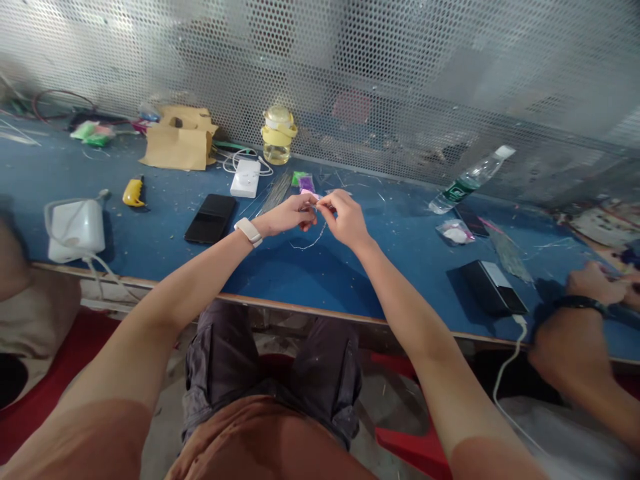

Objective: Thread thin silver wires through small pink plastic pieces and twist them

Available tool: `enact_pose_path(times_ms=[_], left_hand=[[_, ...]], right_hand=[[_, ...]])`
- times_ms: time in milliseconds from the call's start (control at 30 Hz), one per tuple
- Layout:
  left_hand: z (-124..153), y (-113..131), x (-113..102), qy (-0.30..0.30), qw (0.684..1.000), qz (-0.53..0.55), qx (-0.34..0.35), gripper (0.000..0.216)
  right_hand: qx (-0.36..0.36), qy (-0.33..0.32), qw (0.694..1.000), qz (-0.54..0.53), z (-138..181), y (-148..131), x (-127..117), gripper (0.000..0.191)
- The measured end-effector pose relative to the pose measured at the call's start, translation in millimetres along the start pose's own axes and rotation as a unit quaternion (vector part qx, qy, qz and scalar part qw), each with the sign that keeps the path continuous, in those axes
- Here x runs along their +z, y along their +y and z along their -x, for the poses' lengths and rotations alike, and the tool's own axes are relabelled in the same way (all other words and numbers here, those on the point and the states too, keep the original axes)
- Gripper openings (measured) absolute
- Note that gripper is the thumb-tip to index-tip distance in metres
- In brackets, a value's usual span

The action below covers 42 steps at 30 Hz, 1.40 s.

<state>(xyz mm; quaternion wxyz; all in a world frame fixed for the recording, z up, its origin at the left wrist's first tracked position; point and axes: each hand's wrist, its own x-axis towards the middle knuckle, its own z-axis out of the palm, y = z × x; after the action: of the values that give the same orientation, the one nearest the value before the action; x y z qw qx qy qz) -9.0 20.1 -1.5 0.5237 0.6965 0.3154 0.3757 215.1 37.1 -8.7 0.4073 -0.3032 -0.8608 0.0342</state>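
Over the blue table (320,273), my left hand (291,213) and my right hand (345,217) meet, fingertips close together. Both hands pinch a thin, pale wire (313,244), whose loose end curls down below them toward the tabletop. What exactly sits between the fingertips is too small to make out. Just behind my left hand lie small packets, one purple (306,183) and one green (299,177). A bundle of thin wires (277,193) rests left of these packets. My left wrist wears a pale band (249,231).
Left of my hands are a black phone (211,219), a white power bank (245,178), a yellow cutter (133,193) and a yellow-lidded bottle (278,137). To the right, a water bottle (470,181) leans at the mesh wall, near a black box (493,288) and a co-worker's hand (593,283).
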Motion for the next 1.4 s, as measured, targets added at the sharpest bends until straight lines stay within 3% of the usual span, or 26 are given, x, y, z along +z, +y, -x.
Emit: enact_pose_path(times_ms=[133,433,667,800,1100,1400], left_hand=[[-1.3,-5.2,-1.7,0.011,1.0,-0.023,0.015,0.005],[-0.1,-2.0,-5.1,-0.005,0.998,-0.046,0.036,0.014],[-0.4,-0.8,1.4,0.053,0.991,-0.099,0.072,0.01],[-0.1,1.9,-2.9,0.033,0.99,-0.123,0.067,0.014],[3.0,10.3,-0.8,-0.007,1.0,0.003,0.013,0.018],[3.5,6.6,-6.6,-0.031,0.999,0.038,0.006,0.008]], right_hand=[[-0.013,0.002,1.0,-0.001,-0.4,0.7,0.7,0.019],[-0.003,0.0,1.0,-0.011,0.0,1.3,-0.6,0.019],[0.014,0.004,1.0,-0.004,0.8,7.0,-2.1,0.027],[0.0,0.004,1.0,0.003,0.5,8.4,-3.5,0.029],[0.019,0.01,0.999,-0.026,-1.3,5.4,-5.5,0.039],[0.004,0.012,0.999,-0.035,-1.4,6.5,-7.8,0.035]])
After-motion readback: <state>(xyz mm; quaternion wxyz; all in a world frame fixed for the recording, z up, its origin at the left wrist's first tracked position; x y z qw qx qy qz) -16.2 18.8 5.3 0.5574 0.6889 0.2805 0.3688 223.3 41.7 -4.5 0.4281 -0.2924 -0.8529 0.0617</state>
